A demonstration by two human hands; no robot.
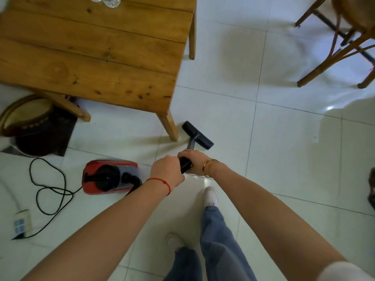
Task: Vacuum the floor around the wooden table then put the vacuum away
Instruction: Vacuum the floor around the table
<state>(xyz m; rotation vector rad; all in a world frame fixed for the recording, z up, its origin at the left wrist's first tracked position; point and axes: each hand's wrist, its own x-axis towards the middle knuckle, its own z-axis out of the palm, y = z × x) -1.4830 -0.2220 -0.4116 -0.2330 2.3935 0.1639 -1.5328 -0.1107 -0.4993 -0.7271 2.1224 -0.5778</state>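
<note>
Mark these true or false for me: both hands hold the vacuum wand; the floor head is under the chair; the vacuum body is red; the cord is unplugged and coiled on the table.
1. Both the left hand and right hand grip the vacuum wand. True.
2. The floor head is under the chair. False: it sits on the tiles beside the wooden table's near leg.
3. The vacuum body is red. True.
4. The cord is coiled on the table. False: it lies looped on the floor, running toward a power strip.
</note>
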